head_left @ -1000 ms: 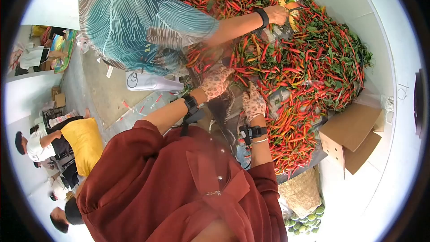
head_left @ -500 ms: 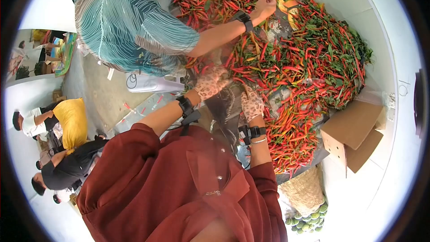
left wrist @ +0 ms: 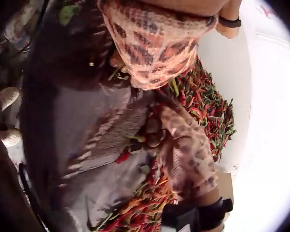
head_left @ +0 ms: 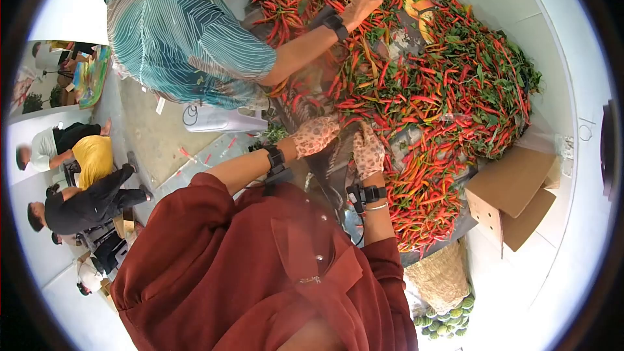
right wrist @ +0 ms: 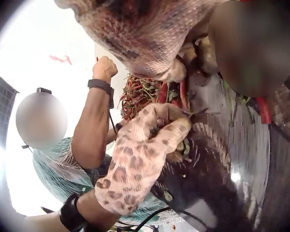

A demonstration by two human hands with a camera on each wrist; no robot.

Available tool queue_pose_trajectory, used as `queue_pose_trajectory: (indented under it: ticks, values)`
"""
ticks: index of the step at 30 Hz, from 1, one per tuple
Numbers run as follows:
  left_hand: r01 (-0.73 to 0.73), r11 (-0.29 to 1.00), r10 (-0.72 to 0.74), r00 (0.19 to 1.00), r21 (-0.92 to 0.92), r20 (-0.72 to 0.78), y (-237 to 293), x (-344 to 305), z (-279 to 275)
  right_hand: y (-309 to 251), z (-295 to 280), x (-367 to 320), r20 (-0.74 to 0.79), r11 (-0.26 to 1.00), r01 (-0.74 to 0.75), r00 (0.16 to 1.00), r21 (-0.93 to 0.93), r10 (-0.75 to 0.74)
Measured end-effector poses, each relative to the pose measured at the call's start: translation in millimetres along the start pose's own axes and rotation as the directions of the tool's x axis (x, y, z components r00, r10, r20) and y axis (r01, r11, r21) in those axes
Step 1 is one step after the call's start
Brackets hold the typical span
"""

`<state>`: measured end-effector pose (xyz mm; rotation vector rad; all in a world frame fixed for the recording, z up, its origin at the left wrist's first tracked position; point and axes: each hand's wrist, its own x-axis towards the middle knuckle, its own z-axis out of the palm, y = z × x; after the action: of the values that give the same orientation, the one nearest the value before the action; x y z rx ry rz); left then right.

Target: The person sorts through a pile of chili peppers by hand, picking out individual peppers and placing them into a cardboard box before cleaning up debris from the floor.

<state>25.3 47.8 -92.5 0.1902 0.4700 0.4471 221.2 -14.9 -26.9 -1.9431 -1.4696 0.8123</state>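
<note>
Both my hands wear leopard-print gloves and work close together at the near edge of a big heap of red chili peppers [head_left: 448, 91]. My left hand [head_left: 315, 135] pinches a thin green stem [right wrist: 197, 113] between thumb and forefinger in the right wrist view; red chilies lie just behind those fingertips. My right hand [head_left: 368, 151] has curled fingers, and in the left wrist view a chili pepper [left wrist: 123, 157] with a green stem sticks out at its fingertips. Below the hands spreads a dark plastic sheet [left wrist: 87, 116] with a braided rope [right wrist: 215, 140] showing.
Another person in a teal patterned shirt [head_left: 182, 32] reaches over the far side of the heap. An open cardboard box [head_left: 510, 195] stands at right, near a woven sack [head_left: 439, 276] and striped green round fruits [head_left: 448, 318]. A pale plastic stool [head_left: 221, 119] is on the left.
The other person's near hand has drawn back leftward from the yellow object on the heap. My left hand has shifted slightly, still beside the right. People in the left background have moved.
</note>
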Motion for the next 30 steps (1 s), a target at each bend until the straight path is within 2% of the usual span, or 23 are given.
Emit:
queue_pose_trajectory:
  ticks: [1, 3, 4, 5, 6, 7, 9, 10, 11, 12, 13, 15, 16, 18, 19, 21, 22, 24, 25, 26, 27, 29, 30]
  values:
    - [0.002, 1.000, -0.002, 1.000, 0.001, -0.001, -3.1, 0.2, -8.5, 2.5, 2.1, 0.0, -0.001, 1.000, -0.002, 1.000, 0.001, 0.002]
    - [-0.146, 0.989, 0.144, 0.979, 0.004, 0.146, -4.0, -0.3, -9.4, -4.9, 1.2, 4.6, 0.181, 0.993, -0.039, 0.982, -0.114, 0.059]
    - [-0.146, 0.989, 0.144, 0.979, 0.004, 0.146, -1.6, 2.0, -10.5, -8.9, 0.7, 6.1, 0.180, 0.993, -0.039, 0.982, -0.114, 0.059]
    - [-0.160, 0.761, 0.201, 0.980, 0.628, 0.006, 3.5, 6.5, -13.3, -12.8, 0.7, 7.3, 0.196, 0.983, -0.096, 0.972, -0.154, 0.125]
    - [-0.005, 0.217, 0.328, 0.942, 0.976, -0.069, 8.2, 10.1, -16.0, -15.0, 0.8, 8.3, 0.210, 0.969, -0.150, 0.959, -0.195, 0.191]
    - [-0.005, 0.218, 0.330, 0.942, 0.976, -0.069, 12.4, 13.5, -18.5, -15.3, 1.2, 8.9, 0.211, 0.969, -0.149, 0.959, -0.195, 0.190]
    - [-0.122, 0.786, 0.145, 0.989, 0.606, 0.011, 24.8, 16.6, 1.7, -13.9, 2.3, 9.3, 0.189, 0.970, -0.122, 0.968, -0.208, 0.162]
    - [-0.123, 0.786, 0.146, 0.989, 0.606, 0.012, 26.4, 18.5, 13.4, -11.0, 3.9, 8.3, 0.189, 0.970, -0.121, 0.969, -0.209, 0.162]
    - [-0.186, 0.436, 0.321, 0.946, 0.880, 0.040, 26.6, 21.8, 25.7, -5.9, 6.8, 6.5, 0.168, 0.977, -0.089, 0.978, -0.195, 0.122]
    - [-0.159, 0.002, 0.459, 0.877, 0.987, 0.140, 27.1, 24.4, 36.7, -4.9, 7.2, 5.6, 0.146, 0.982, -0.055, 0.986, -0.183, 0.083]
    - [-0.161, 0.003, 0.459, 0.877, 0.987, 0.141, 28.4, 26.1, 47.2, -3.5, 7.3, 5.4, 0.146, 0.981, -0.056, 0.986, -0.185, 0.084]
    - [-0.008, -0.372, 0.445, 0.876, 0.928, 0.186, 29.6, 28.0, 60.8, -5.6, 5.6, 5.3, 0.166, 0.970, -0.079, 0.979, -0.231, 0.119]
    - [-0.009, -0.371, 0.445, 0.876, 0.928, 0.186, 27.3, 30.1, 54.6, -6.6, 5.1, 4.9, 0.166, 0.970, -0.080, 0.979, -0.232, 0.120]
    - [-0.216, 0.026, 0.469, 0.865, 0.976, 0.179, 25.2, 33.8, 44.8, -8.0, 5.0, 4.3, 0.157, 0.972, -0.089, 0.980, -0.218, 0.125]
    - [-0.216, 0.025, 0.468, 0.865, 0.976, 0.180, 23.5, 34.8, 40.1, -8.8, 5.0, 4.1, 0.156, 0.972, -0.089, 0.980, -0.217, 0.125]
    - [0.030, -0.411, 0.385, 0.912, 0.911, 0.143, 28.9, 30.1, 56.3, -9.3, 5.2, 3.9, 0.151, 0.968, -0.110, 0.978, -0.224, 0.146]
    - [0.030, -0.413, 0.386, 0.911, 0.910, 0.146, 23.6, 32.1, 42.9, -5.4, 7.0, 3.9, 0.149, 0.969, -0.108, 0.978, -0.224, 0.144]
    - [-0.232, -0.508, 0.341, 0.830, 0.829, 0.441, 7.5, 36.7, -0.6, 7.5, 13.5, 2.2, 0.052, 0.992, -0.001, 0.999, -0.125, 0.007]
    - [-0.230, -0.509, 0.342, 0.830, 0.829, 0.440, 7.8, 33.5, -2.6, 2.6, 9.4, 0.9, 0.053, 0.992, 0.000, 0.999, -0.124, 0.006]
    - [-0.287, 0.282, 0.329, 0.925, 0.916, 0.189, 7.3, 29.2, -4.2, -10.0, -0.2, -0.5, 0.047, 0.999, -0.030, 0.998, -0.041, 0.032]
    - [-0.125, 0.894, 0.126, 0.992, 0.430, 0.026, 4.4, 25.3, -5.8, -21.5, -8.3, -2.1, 0.044, 0.997, -0.062, 0.997, 0.043, 0.060]
    - [-0.149, 0.831, 0.164, 0.986, 0.536, 0.019, -5.3, 20.0, -6.6, -29.5, -10.1, -3.0, 0.056, 0.989, -0.065, 0.997, 0.130, 0.058]
    - [-0.174, 0.752, 0.206, 0.978, 0.636, 0.024, -9.4, 18.7, -6.4, -28.7, -7.4, -1.7, 0.092, 0.997, -0.077, 0.993, -0.007, 0.077]
